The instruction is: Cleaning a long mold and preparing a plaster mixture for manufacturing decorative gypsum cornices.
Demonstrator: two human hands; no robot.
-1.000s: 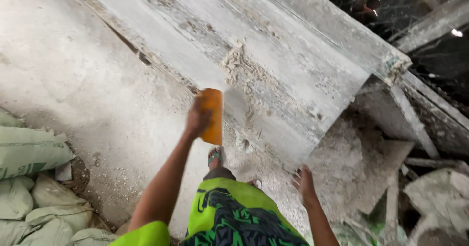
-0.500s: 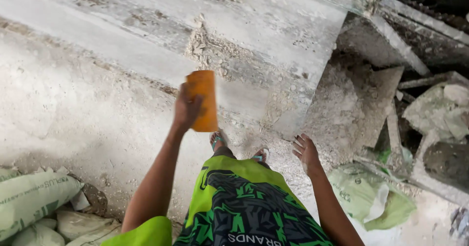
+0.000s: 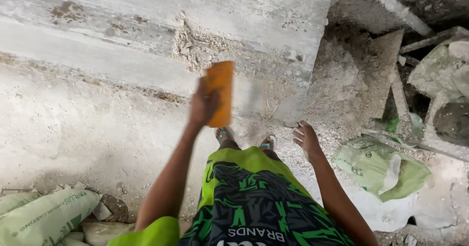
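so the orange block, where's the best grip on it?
Probably the lower half of the orange block, coming from its left side, much as the left hand does: it stands upright and is long and flat, so fingers can wrap a long edge while the top stays free. The right hand is empty.

Orange, green, grey — what I see.
Orange block (image 3: 220, 92); lime-and-black patterned shorts (image 3: 254, 197); pale green sacks (image 3: 44, 216) — grey-white dusty floor (image 3: 73, 128).

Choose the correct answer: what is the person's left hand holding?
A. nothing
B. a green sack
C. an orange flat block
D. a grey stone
C: the left hand has its grip closed around an orange flat block, raised in front of the rough grey wall.
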